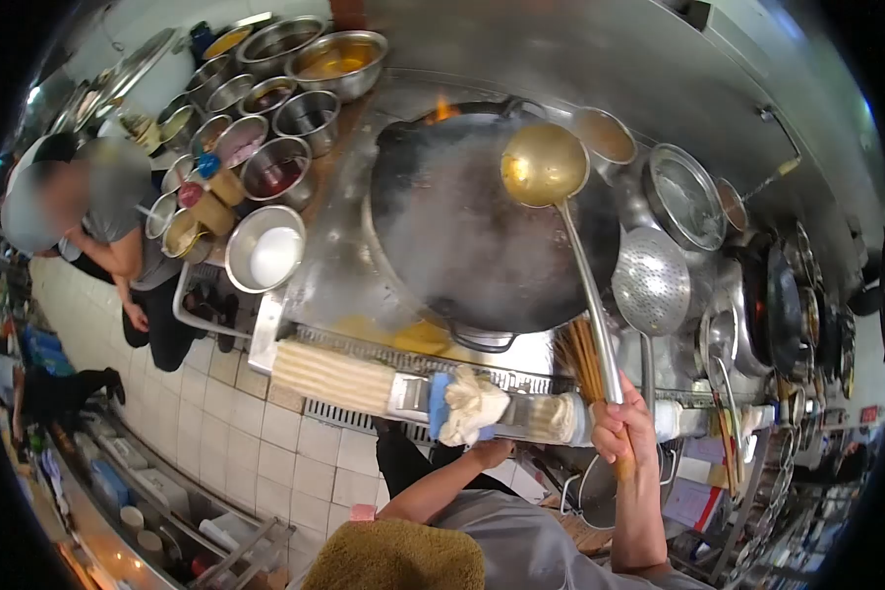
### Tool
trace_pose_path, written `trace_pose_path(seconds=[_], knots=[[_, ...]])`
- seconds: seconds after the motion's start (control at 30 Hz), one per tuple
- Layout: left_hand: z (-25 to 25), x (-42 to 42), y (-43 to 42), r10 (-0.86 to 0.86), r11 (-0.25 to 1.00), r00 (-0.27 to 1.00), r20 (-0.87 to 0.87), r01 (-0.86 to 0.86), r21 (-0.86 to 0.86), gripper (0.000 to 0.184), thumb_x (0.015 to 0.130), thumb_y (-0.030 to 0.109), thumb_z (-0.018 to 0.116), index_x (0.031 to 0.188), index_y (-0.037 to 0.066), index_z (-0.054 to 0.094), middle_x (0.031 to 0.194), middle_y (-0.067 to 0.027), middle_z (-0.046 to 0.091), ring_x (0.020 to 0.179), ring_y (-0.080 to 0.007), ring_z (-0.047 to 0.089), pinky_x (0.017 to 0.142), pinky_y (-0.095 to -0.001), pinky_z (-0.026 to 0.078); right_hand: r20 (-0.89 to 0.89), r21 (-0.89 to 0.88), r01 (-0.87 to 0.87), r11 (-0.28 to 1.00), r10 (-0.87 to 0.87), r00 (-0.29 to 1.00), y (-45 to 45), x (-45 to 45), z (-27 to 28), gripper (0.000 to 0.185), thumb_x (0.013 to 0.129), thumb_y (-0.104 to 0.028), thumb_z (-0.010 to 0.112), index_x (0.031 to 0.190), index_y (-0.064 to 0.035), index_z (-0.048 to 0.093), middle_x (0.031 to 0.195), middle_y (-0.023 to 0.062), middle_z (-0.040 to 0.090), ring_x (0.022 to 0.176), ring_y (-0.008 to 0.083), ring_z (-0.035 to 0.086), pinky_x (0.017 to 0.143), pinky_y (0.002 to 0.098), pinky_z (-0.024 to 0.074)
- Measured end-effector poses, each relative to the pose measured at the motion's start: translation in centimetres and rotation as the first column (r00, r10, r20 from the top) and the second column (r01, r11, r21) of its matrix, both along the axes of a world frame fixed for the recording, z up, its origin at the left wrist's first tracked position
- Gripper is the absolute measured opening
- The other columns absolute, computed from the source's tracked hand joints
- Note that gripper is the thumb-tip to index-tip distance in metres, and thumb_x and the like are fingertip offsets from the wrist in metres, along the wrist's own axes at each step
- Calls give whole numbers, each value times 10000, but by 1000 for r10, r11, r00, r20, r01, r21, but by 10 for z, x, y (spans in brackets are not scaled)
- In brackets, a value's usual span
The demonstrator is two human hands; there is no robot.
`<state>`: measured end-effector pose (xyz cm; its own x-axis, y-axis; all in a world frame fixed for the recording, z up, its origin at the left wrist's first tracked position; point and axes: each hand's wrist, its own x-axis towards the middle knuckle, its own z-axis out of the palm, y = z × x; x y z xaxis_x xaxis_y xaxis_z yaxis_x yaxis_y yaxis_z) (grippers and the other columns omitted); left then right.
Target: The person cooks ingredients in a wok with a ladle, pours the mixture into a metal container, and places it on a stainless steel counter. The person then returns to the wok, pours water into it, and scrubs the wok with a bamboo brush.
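Note:
My right hand [624,428] is closed around the wooden end of a long-handled ladle [543,165]. The ladle's round metal bowl is raised over the right side of a large black wok [403,162]. Steam clouds the wok, so what is in it cannot be made out. A flame shows behind its far rim. Low at the stove's front edge is my left hand [492,452], below a crumpled cream cloth [472,405]; its fingers are mostly hidden. Beside the ladle handle stands a bamboo wok brush [584,359].
A perforated strainer [651,280] and a metal basin [686,197] lie right of the wok. Several metal bowls of ingredients stand at the back left, with a bowl of white contents [265,249] nearest. Another person [108,216] is at the left. A folded striped cloth [332,377] covers the front rail.

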<state>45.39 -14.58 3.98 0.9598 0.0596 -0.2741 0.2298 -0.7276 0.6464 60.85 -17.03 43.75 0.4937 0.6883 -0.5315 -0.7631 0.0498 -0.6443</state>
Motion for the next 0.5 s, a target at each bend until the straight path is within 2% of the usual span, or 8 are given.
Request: trace_pose_path(seconds=[0.03, 0.1, 0.17, 0.3, 0.33, 0.37, 0.4, 0.5], knots=[[11, -9, 4, 6, 999, 999, -31, -7, -39, 474, 903, 201, 467, 1334, 6, 437, 1310, -235, 522, 1157, -377, 545, 999, -454, 412, -52, 21, 10, 1000, -9, 999, 3, -1, -12, 688, 814, 77, 469, 1459, -131, 349, 551, -2, 403, 331, 97, 377, 294, 230, 298], [38, -35, 19, 17, 995, 993, -117, -28, -94, 450, 900, 228, 466, 1293, 11, 479, 1246, -244, 556, 1169, -395, 530, 1019, -482, 388, 481, -280, -74, 957, 206, 852, 32, -21, -23, 669, 820, 59, 469, 1446, -152, 366, 562, 2, 384, 317, 97, 354, 268, 246, 282], [61, -61, 42, 30, 987, 981, -189, -59, -149, 433, 896, 254, 466, 1253, 15, 521, 1183, -252, 590, 1180, -413, 516, 1040, -510, 364, 116, -7, -90, 996, 90, 989, 45, -15, -7, 655, 840, 44, 437, 1454, -165, 339, 578, 4, 390, 325, 97, 358, 270, 249, 283], [48, -140, 99, 188, 950, 927, -326, -256, -180, 370, 852, 289, 545, 1092, 17, 616, 1032, -247, 645, 1030, -402, 600, 896, -497, 470, 53, 95, -105, 990, 101, 994, 123, -16, 17, 655, 831, 37, 424, 1448, -143, 301, 574, 0, 386, 335, 95, 357, 291, 241, 272], [44, -166, 114, 241, 941, 919, -313, -300, -155, 354, 840, 291, 565, 1054, 18, 635, 1012, -242, 653, 992, -396, 618, 856, -491, 491, 86, 138, -191, 972, 180, 980, 151, -13, 25, 680, 848, 28, 428, 1474, -148, 227, 569, 2, 382, 336, 94, 357, 293, 243, 269], [46, -189, 129, 343, 905, 863, -372, -409, -113, 343, 845, 292, 565, 1049, 26, 638, 1020, -236, 654, 997, -397, 615, 857, -487, 492, 130, 157, -204, 966, 185, 974, 182, -9, 27, 539, 872, 8, 428, 1382, -118, 310, 569, 0, 386, 336, 92, 353, 292, 248, 270], [47, -213, 142, 440, 857, 792, -424, -511, -66, 332, 850, 294, 565, 1043, 34, 641, 1028, -229, 655, 1002, -397, 613, 858, -482, 492, 152, 204, -273, 940, 246, 957, 216, -2, 29, 310, 885, -7, 446, 1179, -94, 406, 573, 0, 398, 341, 92, 367, 292, 247, 281], [12, -307, 165, 695, 615, 582, -423, -786, -72, 405, 840, 354, 603, 1106, 52, 650, 1033, -227, 662, 1014, -391, 616, 874, -464, 495, 412, 33, -405, 914, 356, 838, 329, 17, 33, 146, 882, -36, 493, 988, -104, 418, 596, -8, 426, 368, 84, 392, 320, 253, 327]])
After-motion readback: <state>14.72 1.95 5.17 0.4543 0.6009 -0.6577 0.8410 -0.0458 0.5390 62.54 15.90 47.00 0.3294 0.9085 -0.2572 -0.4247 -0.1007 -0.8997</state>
